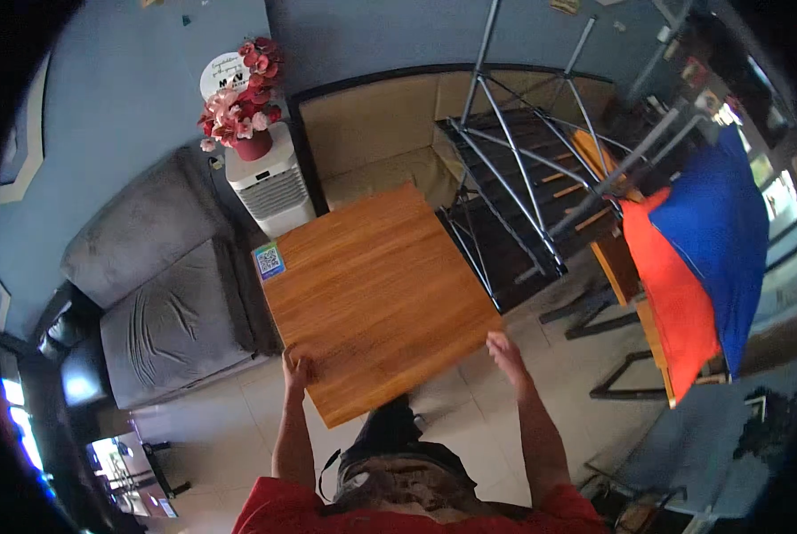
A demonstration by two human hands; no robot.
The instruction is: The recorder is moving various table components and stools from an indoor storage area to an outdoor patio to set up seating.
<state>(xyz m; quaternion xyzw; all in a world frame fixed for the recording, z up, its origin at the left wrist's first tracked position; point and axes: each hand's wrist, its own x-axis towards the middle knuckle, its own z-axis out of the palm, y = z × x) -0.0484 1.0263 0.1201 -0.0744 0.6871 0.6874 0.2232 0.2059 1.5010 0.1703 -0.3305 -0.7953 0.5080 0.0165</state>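
A square wooden table [376, 294] with a brown grained top stands tilted across the view in front of me. My left hand [299, 367] is closed on its left edge, close to the near corner. At the right corner, my right hand [503, 352] is closed around the edge with its fingers curled in. A small sign with a square code [269, 259] lies at the table's far left corner. Whatever supports the tabletop is hidden beneath it.
A grey sofa [163, 320] stands left; a white air cooler [269, 182] with a flower pot [253, 145] is behind the table. A beige bench [372, 125] lines the wall. At right are a metal frame [514, 151], red-and-blue fabric [714, 240] and chairs [634, 374].
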